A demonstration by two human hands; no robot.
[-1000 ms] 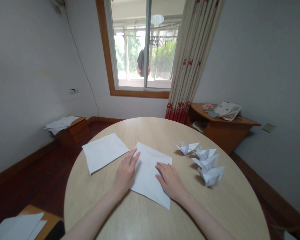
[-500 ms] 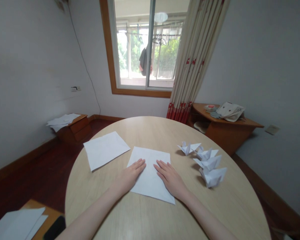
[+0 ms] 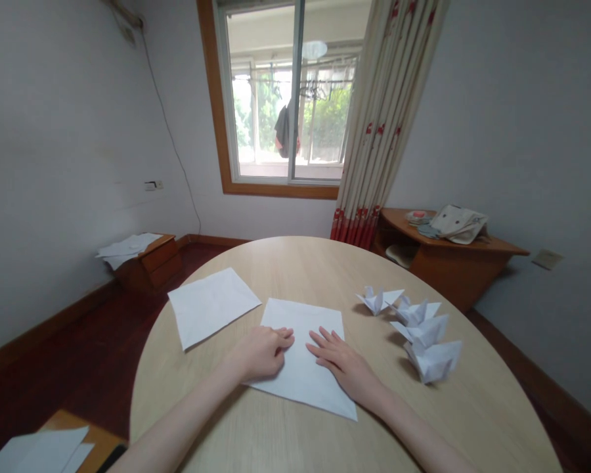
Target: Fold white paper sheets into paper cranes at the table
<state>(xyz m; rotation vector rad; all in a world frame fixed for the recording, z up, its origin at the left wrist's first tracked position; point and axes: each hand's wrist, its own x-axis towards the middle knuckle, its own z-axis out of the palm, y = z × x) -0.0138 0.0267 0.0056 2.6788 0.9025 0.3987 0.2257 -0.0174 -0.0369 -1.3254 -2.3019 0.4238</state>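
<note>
Fingers of the right hand [image 3: 342,364] lie spread flat on the four-sided white paper sheet [image 3: 300,376] at the round pale wooden table's [image 3: 315,263] near middle, gripping nothing, probably steadying it; those of the left hand [image 3: 262,353] curl on its left side, and I cannot tell whether they pinch anything. Four folded white paper birds [image 3: 427,333] stand to the right, apparently kept clear. Half a second earlier, the left fingers lay straighter.

The round table [image 3: 300,263] bears white sheets [image 3: 301,371] — and folded paper birds [image 3: 436,361].
</note>
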